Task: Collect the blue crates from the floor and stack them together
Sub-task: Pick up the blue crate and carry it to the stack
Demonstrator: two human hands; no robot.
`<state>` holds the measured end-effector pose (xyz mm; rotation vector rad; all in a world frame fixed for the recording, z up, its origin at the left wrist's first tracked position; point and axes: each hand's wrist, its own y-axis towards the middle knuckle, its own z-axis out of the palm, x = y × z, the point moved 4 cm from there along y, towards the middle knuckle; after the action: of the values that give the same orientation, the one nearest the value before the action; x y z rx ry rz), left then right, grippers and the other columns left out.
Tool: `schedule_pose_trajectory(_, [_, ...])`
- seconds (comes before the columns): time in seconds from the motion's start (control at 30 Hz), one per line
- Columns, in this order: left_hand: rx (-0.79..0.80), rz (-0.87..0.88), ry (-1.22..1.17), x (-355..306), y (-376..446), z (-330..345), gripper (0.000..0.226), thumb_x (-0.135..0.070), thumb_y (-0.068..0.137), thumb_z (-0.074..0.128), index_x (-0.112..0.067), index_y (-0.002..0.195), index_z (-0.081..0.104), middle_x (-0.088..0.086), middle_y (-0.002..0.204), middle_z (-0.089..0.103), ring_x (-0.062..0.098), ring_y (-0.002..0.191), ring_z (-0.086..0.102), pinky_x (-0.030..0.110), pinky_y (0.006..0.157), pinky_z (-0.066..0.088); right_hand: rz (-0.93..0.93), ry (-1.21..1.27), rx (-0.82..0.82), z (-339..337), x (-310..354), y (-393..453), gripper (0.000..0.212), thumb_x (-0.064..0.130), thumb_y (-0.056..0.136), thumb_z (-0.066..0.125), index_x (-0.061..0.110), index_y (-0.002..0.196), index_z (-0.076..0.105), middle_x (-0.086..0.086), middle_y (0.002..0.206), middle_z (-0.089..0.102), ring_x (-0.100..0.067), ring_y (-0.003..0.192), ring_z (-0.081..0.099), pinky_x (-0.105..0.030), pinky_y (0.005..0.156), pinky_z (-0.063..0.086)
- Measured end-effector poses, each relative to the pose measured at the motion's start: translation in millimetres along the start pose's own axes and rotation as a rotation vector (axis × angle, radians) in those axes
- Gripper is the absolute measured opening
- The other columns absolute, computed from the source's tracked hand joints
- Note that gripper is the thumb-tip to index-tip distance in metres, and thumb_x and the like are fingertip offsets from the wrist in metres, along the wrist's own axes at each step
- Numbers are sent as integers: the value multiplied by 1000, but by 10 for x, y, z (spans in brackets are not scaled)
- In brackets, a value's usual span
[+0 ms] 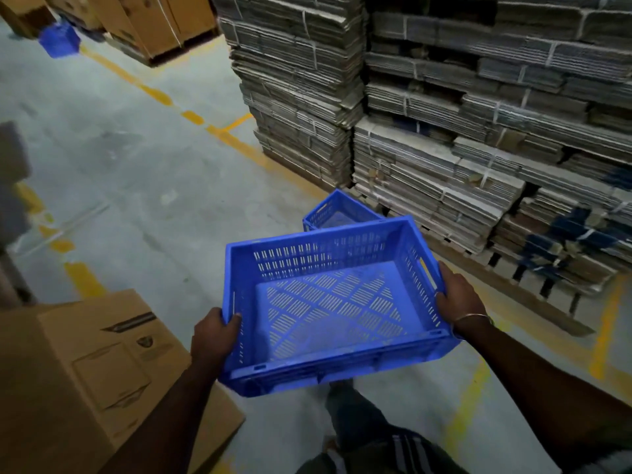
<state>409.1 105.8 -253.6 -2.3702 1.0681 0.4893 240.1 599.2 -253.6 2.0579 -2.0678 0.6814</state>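
Head view: blue slotted plastic crate (328,302) held level above grey concrete floor (136,165)
Writing: brown cardboard box (85,364) left of it, print unreadable
Left hand (215,333): curled over its left rim
Right hand (460,295): gripping its right rim
Second blue crate (337,210): on floor just beyond it

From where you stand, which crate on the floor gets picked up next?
Likely the blue crate on the floor at the foot of the bundled cardboard stacks, just beyond the carried crate. Unlike the far crate, it is near.

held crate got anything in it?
No, the held crate, gripped at its sides by the left hand and right hand, shows only its bare slotted floor.
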Motion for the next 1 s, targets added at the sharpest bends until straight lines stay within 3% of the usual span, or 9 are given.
schedule_pose_trajectory(0.2, [113, 18, 22, -397, 1276, -53, 44, -53, 78, 54, -16, 99, 60, 7, 94, 68, 32, 86, 66, 40, 75, 53, 103, 104, -47, 187, 303, 971, 72, 12, 87, 52, 26, 151, 23, -19, 124, 49, -40, 111, 53, -45, 85, 48])
schedule_pose_trajectory(0.4, [212, 33, 114, -726, 2506, -245, 17, -26, 88, 67, -12, 96, 61, 11, 96, 69, 29, 84, 65, 41, 77, 52, 157, 192, -66, 320, 724, 1829, 72, 12, 83, 50, 31, 149, 26, -17, 115, 51, -39, 104, 55, -44, 82, 50])
schedule_pose_trajectory(0.63, [285, 98, 215, -1241, 3638, -211, 11, -20, 86, 65, -12, 94, 63, 10, 95, 70, 30, 86, 67, 42, 79, 55, 298, 267, -117, 447, 980, 2188, 76, 12, 80, 48, 42, 146, 22, -14, 113, 52, -39, 98, 57, -44, 82, 50])
schedule_pose_trajectory(0.87, [442, 219, 290, -1748, 4688, -26, 18, -26, 82, 62, -14, 94, 61, 10, 100, 66, 31, 93, 63, 36, 80, 49, 513, 274, -183, 617, 1253, 2303, 74, 14, 79, 52, 35, 146, 29, -19, 113, 54, -41, 104, 57, -45, 84, 50])
schedule_pose_trajectory(1.0, [515, 284, 263, -2135, 5246, 35, 36, -31, 76, 57, -11, 106, 58, 13, 105, 63, 30, 91, 58, 33, 77, 41, 628, 271, -274, 635, 1487, 2389, 71, 12, 79, 57, 28, 145, 35, -22, 111, 56, -42, 103, 57, -44, 84, 49])
